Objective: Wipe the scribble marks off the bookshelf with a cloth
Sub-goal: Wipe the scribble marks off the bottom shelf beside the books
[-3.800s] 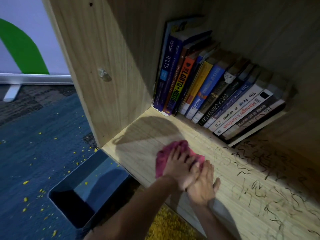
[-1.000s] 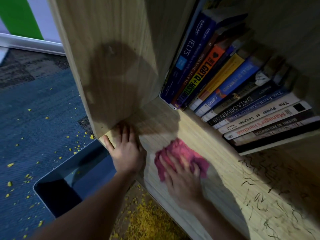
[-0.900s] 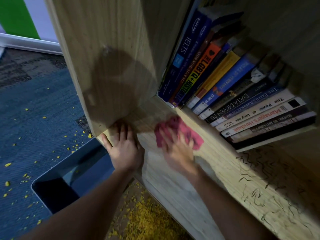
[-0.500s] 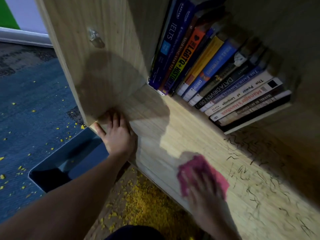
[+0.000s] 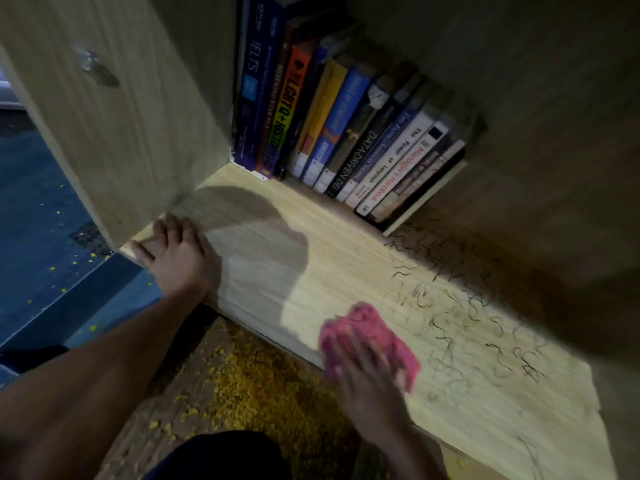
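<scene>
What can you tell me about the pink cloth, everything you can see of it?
The cloth is pink, soft and fuzzy-looking, bunched up rather than spread flat. It lies on the pale wooden shelf board near its front edge, at the left edge of the black scribble marks. The right hand presses on its near part with spread fingers, covering that part. Motion blur hides any finer texture.

The right hand (image 5: 374, 379) lies on a crumpled pink cloth (image 5: 367, 334) at the front edge of the pale wooden shelf board (image 5: 277, 271), with black scribble marks (image 5: 467, 306) just to its right. The left hand (image 5: 180, 258) rests on the board's left front corner. A row of leaning paperback books (image 5: 346, 126) stands behind.
</scene>
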